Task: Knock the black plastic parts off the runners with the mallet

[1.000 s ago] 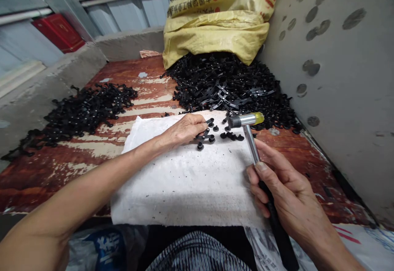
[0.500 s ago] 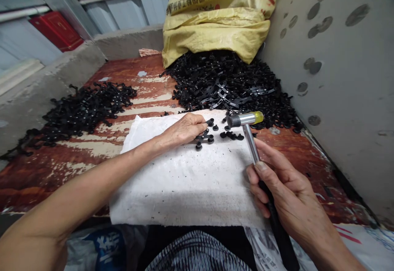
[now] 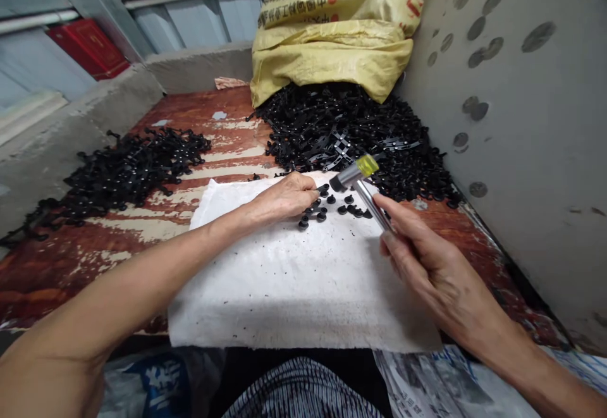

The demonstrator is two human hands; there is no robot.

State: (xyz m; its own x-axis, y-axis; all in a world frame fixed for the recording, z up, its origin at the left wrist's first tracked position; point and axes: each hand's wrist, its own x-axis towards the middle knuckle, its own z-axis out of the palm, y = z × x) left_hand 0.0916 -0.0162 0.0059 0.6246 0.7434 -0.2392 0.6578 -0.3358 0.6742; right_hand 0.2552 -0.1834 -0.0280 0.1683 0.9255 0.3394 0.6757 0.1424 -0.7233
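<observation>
The right fingers [image 3: 399,215] grip the hammer [image 3: 372,204] (its head [image 3: 349,175] juts beyond them).

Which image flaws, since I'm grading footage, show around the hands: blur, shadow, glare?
Head view: the hammer looks slightly blurred, its metal shaft glinting; head view again: a soft shadow darkens the white cloth near the right hand.

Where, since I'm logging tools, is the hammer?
In the head view, the hammer is right of centre in the right hand, near the black parts on the white cloth.
</observation>
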